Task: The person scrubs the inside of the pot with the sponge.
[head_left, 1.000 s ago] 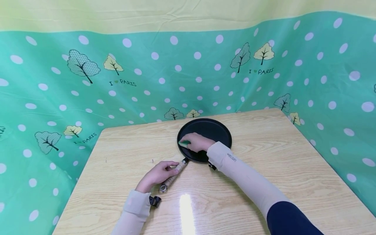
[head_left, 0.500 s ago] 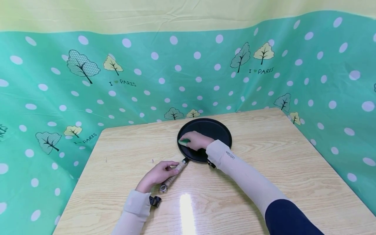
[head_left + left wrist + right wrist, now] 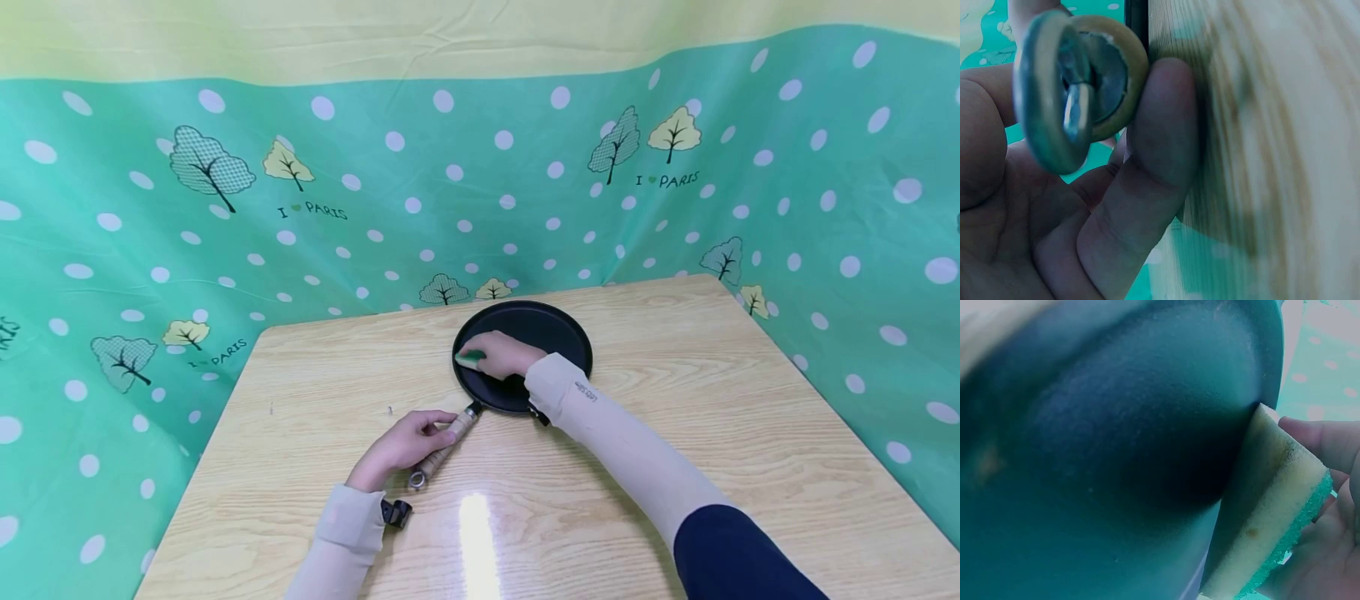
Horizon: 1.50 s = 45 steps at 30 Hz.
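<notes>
A round, flat black frying pan (image 3: 551,333) lies on the wooden table, its handle (image 3: 464,422) angled toward the near left. My left hand (image 3: 405,442) holds that handle between thumb and fingers. Close up in the left wrist view, the metal hanging ring (image 3: 1027,94) on the handle's end shows, with the thumb (image 3: 1166,119) beside it. My right hand (image 3: 504,354) grips a sponge (image 3: 472,359) at the left part of the pan. In the right wrist view the sponge's pale side (image 3: 1260,506) touches the pan near its rim, and its green scouring layer faces the palm.
The light wooden table (image 3: 330,375) spreads on every side of the pan. A green dotted curtain (image 3: 337,250) hangs behind it and along both sides. A bright light reflection (image 3: 477,542) lies on the near tabletop.
My right hand and the sponge have shifted slightly away from me along the pan's left side. The left hand and the handle have kept their place.
</notes>
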{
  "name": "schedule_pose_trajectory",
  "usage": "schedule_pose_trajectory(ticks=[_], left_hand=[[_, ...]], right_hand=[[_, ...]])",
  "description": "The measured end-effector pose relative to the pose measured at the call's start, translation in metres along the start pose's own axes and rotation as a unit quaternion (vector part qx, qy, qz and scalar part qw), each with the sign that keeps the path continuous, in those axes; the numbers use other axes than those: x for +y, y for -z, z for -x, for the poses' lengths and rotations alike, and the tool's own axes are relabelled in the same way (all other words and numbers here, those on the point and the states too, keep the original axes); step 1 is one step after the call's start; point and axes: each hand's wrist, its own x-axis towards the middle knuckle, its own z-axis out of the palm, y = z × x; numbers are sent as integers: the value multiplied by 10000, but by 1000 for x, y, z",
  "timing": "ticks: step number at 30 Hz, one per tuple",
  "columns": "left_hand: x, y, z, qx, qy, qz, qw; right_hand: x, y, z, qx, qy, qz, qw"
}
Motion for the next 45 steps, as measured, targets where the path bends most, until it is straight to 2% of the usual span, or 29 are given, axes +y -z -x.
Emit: schedule_pose_trajectory(ticks=[11, 20, 28, 36, 45], left_hand=[[2, 0, 1, -22, -24, 22, 10000], [3, -1, 1, -40, -32, 48, 10000], [1, -1, 0, -8, 78, -1, 10000], [0, -1, 0, 7, 115, 17, 9999], [1, 0, 0, -31, 18, -1, 10000]], right_hand=[[5, 0, -6, 21, -51, -184, 9998], [6, 2, -7, 201, -10, 226, 9995], [3, 5, -7, 48, -187, -33, 9998], [2, 7, -11, 50, -224, 35, 9997], [6, 10, -16, -44, -252, 2, 9997]])
